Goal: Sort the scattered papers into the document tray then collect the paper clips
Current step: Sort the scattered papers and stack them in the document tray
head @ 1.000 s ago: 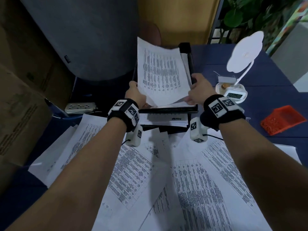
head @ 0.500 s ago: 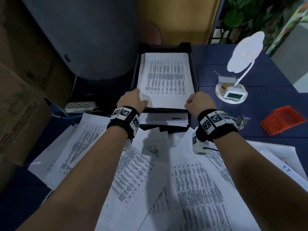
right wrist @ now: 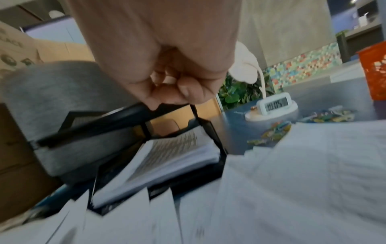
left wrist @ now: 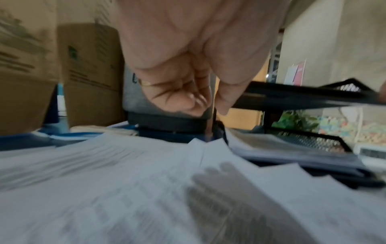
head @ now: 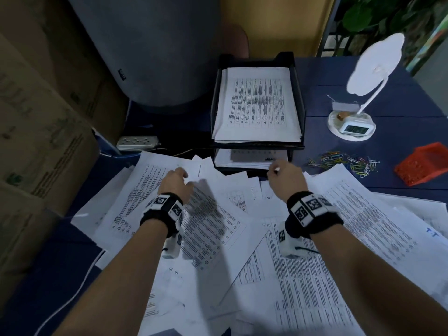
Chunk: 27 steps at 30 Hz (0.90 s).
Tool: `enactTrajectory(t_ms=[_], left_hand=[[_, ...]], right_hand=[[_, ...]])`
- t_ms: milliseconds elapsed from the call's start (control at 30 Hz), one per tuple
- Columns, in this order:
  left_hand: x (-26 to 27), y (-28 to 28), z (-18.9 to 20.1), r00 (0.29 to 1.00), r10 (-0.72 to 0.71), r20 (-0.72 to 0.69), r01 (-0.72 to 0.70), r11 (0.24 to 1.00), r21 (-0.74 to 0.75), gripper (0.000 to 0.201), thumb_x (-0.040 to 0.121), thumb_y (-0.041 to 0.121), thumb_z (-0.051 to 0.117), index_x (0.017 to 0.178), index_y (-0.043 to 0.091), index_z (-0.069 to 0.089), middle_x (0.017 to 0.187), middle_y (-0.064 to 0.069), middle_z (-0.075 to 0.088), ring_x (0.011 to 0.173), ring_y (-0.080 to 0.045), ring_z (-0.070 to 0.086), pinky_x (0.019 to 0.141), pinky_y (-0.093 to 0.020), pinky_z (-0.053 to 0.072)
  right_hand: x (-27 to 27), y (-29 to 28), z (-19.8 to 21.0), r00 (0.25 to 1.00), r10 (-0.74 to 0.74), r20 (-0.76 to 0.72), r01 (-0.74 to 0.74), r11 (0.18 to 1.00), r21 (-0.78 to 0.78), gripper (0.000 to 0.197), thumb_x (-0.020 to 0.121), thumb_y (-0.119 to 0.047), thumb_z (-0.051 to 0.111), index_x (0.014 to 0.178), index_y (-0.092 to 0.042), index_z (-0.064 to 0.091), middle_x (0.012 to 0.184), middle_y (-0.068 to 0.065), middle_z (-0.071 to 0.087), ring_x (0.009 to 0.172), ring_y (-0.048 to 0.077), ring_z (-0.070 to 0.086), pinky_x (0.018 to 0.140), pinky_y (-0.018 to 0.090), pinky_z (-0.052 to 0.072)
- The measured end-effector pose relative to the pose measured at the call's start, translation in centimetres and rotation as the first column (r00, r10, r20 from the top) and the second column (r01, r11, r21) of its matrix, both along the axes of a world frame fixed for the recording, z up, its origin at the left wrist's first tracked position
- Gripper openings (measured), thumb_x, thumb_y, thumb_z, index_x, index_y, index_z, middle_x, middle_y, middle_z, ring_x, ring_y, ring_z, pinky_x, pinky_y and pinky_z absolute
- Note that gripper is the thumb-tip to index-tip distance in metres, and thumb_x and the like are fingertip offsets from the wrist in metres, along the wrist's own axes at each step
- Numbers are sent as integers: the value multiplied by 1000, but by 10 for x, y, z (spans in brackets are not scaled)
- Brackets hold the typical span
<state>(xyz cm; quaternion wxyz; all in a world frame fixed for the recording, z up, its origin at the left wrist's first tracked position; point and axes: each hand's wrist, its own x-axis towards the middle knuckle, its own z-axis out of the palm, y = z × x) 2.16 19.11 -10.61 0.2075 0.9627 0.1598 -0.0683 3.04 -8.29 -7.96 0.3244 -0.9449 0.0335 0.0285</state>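
Papers [head: 257,105] in document tray [head: 301,98] lie long axis near-to-far. Left hand [head: 175,181] and right hand [head: 284,177] hover loosely curled, empty, above scattered sheets [head: 327,275] on bench [head: 339,76]; paper clips [head: 344,162] right.

papers [head: 211,238] before document tray [head: 298,93], paper clips [head: 344,162] right
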Motion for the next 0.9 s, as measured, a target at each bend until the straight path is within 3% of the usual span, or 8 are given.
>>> enactTrajectory(t_ms=[100, 167, 367, 467, 633, 700, 800, 900], left_hand=[[-17, 20, -21, 985, 33, -170, -14, 994, 109, 44, 86, 33, 64, 124, 15, 50, 128, -15, 47, 114, -34, 49, 90, -43, 49], [-24, 34, -29, 968, 81, -237, -41, 985, 167, 63, 79, 40, 70, 131, 16, 44, 133, -17, 43, 122, -36, 44, 96, -49, 45], [-33, 71, -41, 901, 209, -380, -157, 974, 162, 107, 65, 60, 76, 146, 18, 20, 147, -21, 27, 136, -41, 26, 106, -54, 35], [-33, 74, -43, 908, 195, -371, -133, 973, 187, 109, 61, 65, 75, 144, 19, 23, 143, -21, 32, 133, -40, 30, 105, -53, 36], [-29, 82, -41, 903, 189, -387, -116, 972, 205, 120, 55, 68, 77, 146, 17, 19, 148, -22, 23, 137, -41, 24, 107, -56, 31], [-28, 85, -38, 904, 190, -382, -120, 973, 199, 109, 58, 66, 77, 143, 18, 27, 144, -19, 31, 133, -38, 30, 105, -54, 33], [-25, 89, -32, 912, 163, -377, -104, 980, 171, 82, 69, 58, 73, 136, 20, 44, 137, -16, 40, 127, -36, 38, 104, -49, 37], [-25, 93, -32, 923, 141, -359, -119, 990, 81, 76, 70, 51, 76, 132, 18, 46, 134, -15, 45, 122, -33, 43, 98, -42, 44]], right_hand=[[-17, 11, -32, 954, 103, -283, -120, 992, -43, 12, 90, -23, 52, 98, -19, 60, 93, 4, 66, 85, 24, 64, 77, 32, 53], [-29, 16, -50, 900, 146, -412, -194, 978, -78, 22, 88, -31, 56, 108, -23, 58, 111, 0, 63, 98, 21, 61, 89, 34, 50], [-43, 32, -61, 849, 193, -492, -289, 949, -127, 51, 80, -43, 66, 122, -19, 48, 122, 1, 54, 108, 21, 55, 94, 37, 48], [-42, 40, -58, 828, 183, -531, -273, 957, -95, 55, 80, -46, 68, 121, -18, 45, 118, 1, 54, 107, 23, 56, 92, 37, 48], [-41, 52, -58, 777, 241, -582, -343, 937, -70, 26, 81, -36, 69, 89, -20, 50, 97, -1, 56, 97, 22, 59, 88, 35, 49], [-41, 55, -59, 774, 252, -581, -363, 928, -80, 19, 83, -29, 66, 78, -20, 50, 92, 2, 58, 96, 25, 62, 83, 33, 50], [-41, 53, -58, 792, 246, -559, -344, 936, -75, 9, 87, -23, 59, 89, -16, 53, 99, 3, 58, 99, 26, 60, 86, 34, 49], [-43, 52, -59, 801, 265, -537, -342, 938, -48, 4, 88, -16, 57, 91, -16, 55, 100, 5, 60, 96, 27, 59, 87, 36, 49]])
